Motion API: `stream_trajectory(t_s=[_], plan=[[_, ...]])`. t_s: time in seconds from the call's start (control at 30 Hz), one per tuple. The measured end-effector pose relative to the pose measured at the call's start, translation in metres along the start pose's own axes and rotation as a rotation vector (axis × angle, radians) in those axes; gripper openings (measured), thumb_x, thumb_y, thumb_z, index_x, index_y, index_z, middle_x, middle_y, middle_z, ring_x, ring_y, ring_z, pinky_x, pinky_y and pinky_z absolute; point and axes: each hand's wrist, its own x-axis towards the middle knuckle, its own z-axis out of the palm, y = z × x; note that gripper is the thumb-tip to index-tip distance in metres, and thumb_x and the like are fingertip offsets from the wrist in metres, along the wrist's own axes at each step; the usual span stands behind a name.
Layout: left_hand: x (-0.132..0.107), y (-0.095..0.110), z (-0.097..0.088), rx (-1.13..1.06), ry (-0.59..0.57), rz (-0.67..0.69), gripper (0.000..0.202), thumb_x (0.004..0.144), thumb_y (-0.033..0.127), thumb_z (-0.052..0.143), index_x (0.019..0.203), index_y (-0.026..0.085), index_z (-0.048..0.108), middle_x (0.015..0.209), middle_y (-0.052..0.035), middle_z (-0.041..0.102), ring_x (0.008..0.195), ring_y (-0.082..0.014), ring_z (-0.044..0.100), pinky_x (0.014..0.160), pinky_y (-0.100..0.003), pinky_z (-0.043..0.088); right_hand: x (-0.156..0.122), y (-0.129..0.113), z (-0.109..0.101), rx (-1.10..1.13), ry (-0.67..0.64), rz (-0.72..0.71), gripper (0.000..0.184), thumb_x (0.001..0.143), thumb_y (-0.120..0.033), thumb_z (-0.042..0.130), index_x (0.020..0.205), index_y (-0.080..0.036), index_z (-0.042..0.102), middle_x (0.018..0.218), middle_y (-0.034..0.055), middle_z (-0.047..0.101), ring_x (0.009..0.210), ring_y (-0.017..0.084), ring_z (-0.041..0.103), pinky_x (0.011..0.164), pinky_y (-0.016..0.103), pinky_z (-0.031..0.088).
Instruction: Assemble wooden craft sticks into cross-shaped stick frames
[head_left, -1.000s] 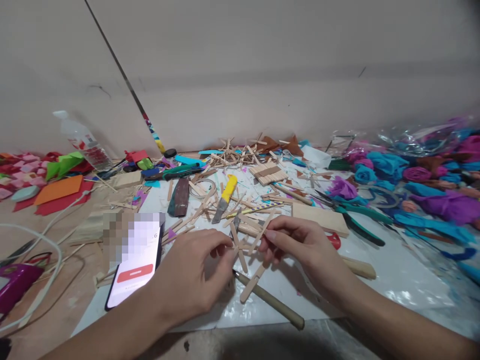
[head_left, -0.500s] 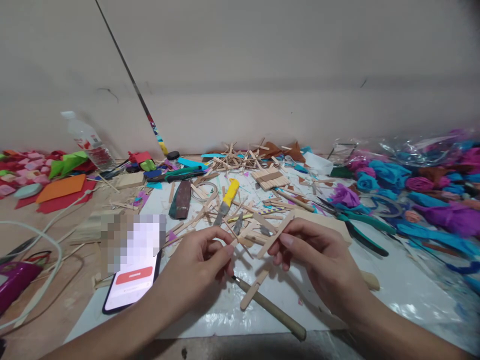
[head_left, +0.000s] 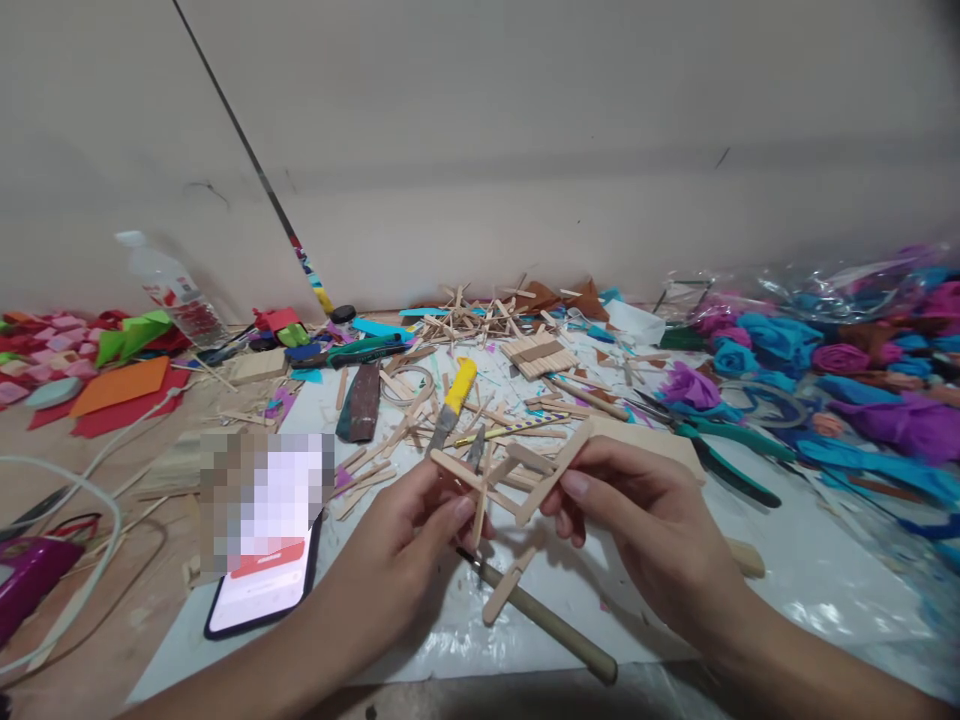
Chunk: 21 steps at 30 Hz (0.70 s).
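Observation:
My left hand (head_left: 409, 555) pinches a small cross of glued wooden craft sticks (head_left: 474, 483) between thumb and fingers, just above the white work sheet (head_left: 787, 570). My right hand (head_left: 649, 520) is closed on a single wooden stick (head_left: 553, 472), held slanted with its lower end against the cross. Under the hands lie a loose craft stick (head_left: 510, 578) and a long olive pen-like tool (head_left: 551, 622).
A phone (head_left: 259, 565) lies left of my left hand. Behind are a yellow utility knife (head_left: 452, 399), scattered sticks (head_left: 480, 312), green pliers (head_left: 731, 450), a wooden slab (head_left: 641, 432), blue and purple paper flowers (head_left: 817, 370), a plastic bottle (head_left: 172, 290), white cable (head_left: 82, 480), coloured paper (head_left: 120, 380).
Both hands have lifted off the sheet and come a little toward me. The left hand now holds the stick cross raised, and the right hand's stick has swung up against it.

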Motion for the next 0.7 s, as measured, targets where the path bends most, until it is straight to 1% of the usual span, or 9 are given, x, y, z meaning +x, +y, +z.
stream_trajectory(t_s=[0.17, 0.27, 0.37, 0.53, 0.6, 0.7], plan=[[-0.002, 0.0, 0.0, 0.038, -0.003, 0.017, 0.017, 0.108, 0.029, 0.05, 0.103, 0.023, 0.065, 0.097, -0.0009, 0.068, 0.092, -0.018, 0.063, 0.085, -0.031, 0.048, -0.004, 0.001, -0.002, 0.029, -0.005, -0.022, 0.013, 0.1, -0.029, 0.071, 0.092, -0.025, 0.079, 0.077, 0.0012, 0.07, 0.067, 0.015, 0.061, 0.059, 0.027, 0.048], [-0.006, -0.001, -0.002, 0.068, -0.002, 0.04, 0.016, 0.109, 0.03, 0.05, 0.106, 0.024, 0.064, 0.099, 0.0, 0.068, 0.094, -0.0179, 0.063, 0.086, -0.03, 0.048, -0.006, 0.001, -0.002, 0.032, -0.007, -0.017, 0.014, 0.1, -0.029, 0.07, 0.091, -0.025, 0.079, 0.075, 0.0006, 0.068, 0.066, 0.015, 0.06, 0.059, 0.027, 0.047], [-0.009, -0.002, -0.002, 0.105, -0.005, 0.074, 0.016, 0.11, 0.03, 0.048, 0.109, 0.026, 0.063, 0.105, 0.0001, 0.068, 0.1, -0.0184, 0.064, 0.09, -0.03, 0.047, -0.007, 0.0, -0.002, 0.033, -0.004, -0.015, 0.014, 0.1, -0.028, 0.07, 0.09, -0.025, 0.079, 0.074, 0.0002, 0.068, 0.065, 0.015, 0.061, 0.058, 0.026, 0.048], [-0.01, -0.001, -0.002, 0.062, -0.071, 0.093, 0.02, 0.112, 0.034, 0.046, 0.116, 0.027, 0.064, 0.117, 0.0001, 0.07, 0.109, -0.018, 0.064, 0.098, -0.03, 0.046, -0.006, 0.002, -0.002, 0.017, -0.011, -0.043, 0.012, 0.1, -0.029, 0.071, 0.091, -0.024, 0.078, 0.074, -0.0001, 0.068, 0.064, 0.013, 0.061, 0.057, 0.024, 0.049], [-0.01, -0.002, -0.001, 0.047, -0.089, 0.103, 0.021, 0.112, 0.035, 0.045, 0.118, 0.028, 0.064, 0.116, 0.0003, 0.07, 0.108, -0.0175, 0.065, 0.098, -0.029, 0.046, -0.006, 0.003, -0.002, 0.026, -0.014, -0.052, 0.012, 0.099, -0.03, 0.072, 0.091, -0.024, 0.078, 0.074, -0.0003, 0.068, 0.064, 0.013, 0.061, 0.058, 0.023, 0.049], [-0.01, -0.003, -0.001, 0.069, -0.072, 0.139, 0.018, 0.112, 0.032, 0.046, 0.115, 0.029, 0.064, 0.106, 0.0026, 0.068, 0.101, -0.0145, 0.064, 0.092, -0.025, 0.046, -0.005, 0.004, -0.002, 0.029, -0.016, -0.053, 0.011, 0.099, -0.03, 0.072, 0.092, -0.024, 0.078, 0.075, -0.0003, 0.069, 0.064, 0.012, 0.061, 0.058, 0.022, 0.049]])
